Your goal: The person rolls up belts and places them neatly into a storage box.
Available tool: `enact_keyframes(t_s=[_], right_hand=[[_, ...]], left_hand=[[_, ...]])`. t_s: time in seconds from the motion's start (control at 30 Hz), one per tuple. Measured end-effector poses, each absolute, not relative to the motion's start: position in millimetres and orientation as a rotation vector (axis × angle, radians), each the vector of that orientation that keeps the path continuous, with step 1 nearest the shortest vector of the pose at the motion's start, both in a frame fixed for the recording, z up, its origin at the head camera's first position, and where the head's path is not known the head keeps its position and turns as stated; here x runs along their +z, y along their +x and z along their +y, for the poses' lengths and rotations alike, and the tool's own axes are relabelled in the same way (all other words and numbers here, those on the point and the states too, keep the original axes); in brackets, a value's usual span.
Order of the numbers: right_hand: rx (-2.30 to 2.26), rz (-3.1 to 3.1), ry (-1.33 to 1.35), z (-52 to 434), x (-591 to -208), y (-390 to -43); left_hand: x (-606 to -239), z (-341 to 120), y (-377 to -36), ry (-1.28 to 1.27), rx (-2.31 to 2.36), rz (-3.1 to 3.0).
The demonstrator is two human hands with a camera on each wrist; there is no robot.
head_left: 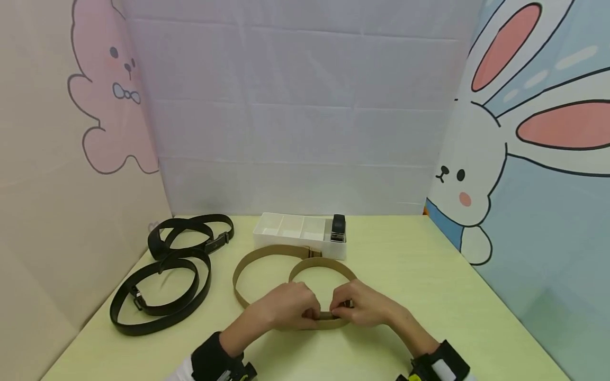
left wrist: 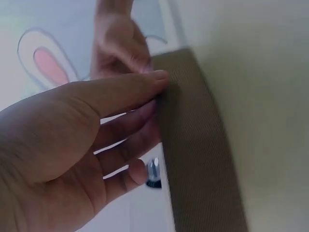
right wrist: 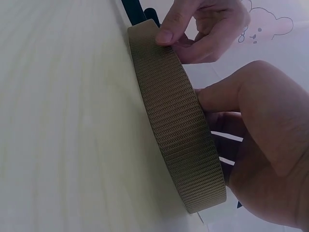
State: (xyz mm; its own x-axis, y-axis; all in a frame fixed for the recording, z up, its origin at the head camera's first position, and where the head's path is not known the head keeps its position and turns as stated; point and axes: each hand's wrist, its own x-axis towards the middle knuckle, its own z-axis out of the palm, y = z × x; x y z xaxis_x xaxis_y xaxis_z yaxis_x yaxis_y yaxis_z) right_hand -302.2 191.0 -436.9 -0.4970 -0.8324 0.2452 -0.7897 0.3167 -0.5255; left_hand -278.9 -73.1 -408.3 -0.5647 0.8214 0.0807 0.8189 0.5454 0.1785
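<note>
A tan webbing belt (head_left: 276, 250) stands on edge on the table in two joined loops, one large at the left and a smaller one at the right. At the near side of the smaller loop, my left hand (head_left: 293, 307) pinches the strap between thumb and fingers. Just to its right, my right hand (head_left: 359, 302) pinches the same stretch, with a dark piece partly hidden under its fingers. Both wrist views show the ribbed strap (left wrist: 193, 135) close up, with the thumb of the left hand (left wrist: 63, 140) on its near face. Fingers of the right hand (right wrist: 270, 130) lie behind the strap (right wrist: 169, 111).
Two coiled black belts, one farther back (head_left: 159, 244) and one nearer (head_left: 138, 329), lie at the left. Behind the tan belt stands a white divided box (head_left: 286, 242) with a black strap-like item (head_left: 338, 225) with a silver part in its right compartment. Curtains with cartoon animals surround the table (head_left: 452, 296).
</note>
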Motion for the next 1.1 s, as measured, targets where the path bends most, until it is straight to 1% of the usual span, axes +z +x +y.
enact_keyframes(t_s=[0.13, 0.27, 0.6, 0.7, 0.8, 0.97, 1.1], right_hand=[[-0.932, 2.486, -1.557, 190, -436, -302], [-0.917, 2.493, -1.568, 189, -436, -301], [-0.918, 2.526, -1.551, 188, -437, -301], [-0.918, 2.524, -1.543, 187, -438, -301], [-0.919, 2.521, -1.533, 187, -439, -301], [-0.93, 2.521, -1.551, 186, -438, -301], [-0.936, 2.508, -1.582, 186, -438, -300]], left_hand=[[-416, -58, -271, 1.544, 0.282, 2.772], [-415, -60, -272, 1.541, 0.214, 2.81], [-405, -102, -294, 1.307, 0.221, 2.87], [-406, -106, -295, 1.282, 0.268, 2.849], [-408, -97, -292, 1.344, 0.295, 2.819], [-411, -68, -281, 1.543, 0.278, 2.786], [-415, -56, -276, 1.588, 0.237, 2.825]])
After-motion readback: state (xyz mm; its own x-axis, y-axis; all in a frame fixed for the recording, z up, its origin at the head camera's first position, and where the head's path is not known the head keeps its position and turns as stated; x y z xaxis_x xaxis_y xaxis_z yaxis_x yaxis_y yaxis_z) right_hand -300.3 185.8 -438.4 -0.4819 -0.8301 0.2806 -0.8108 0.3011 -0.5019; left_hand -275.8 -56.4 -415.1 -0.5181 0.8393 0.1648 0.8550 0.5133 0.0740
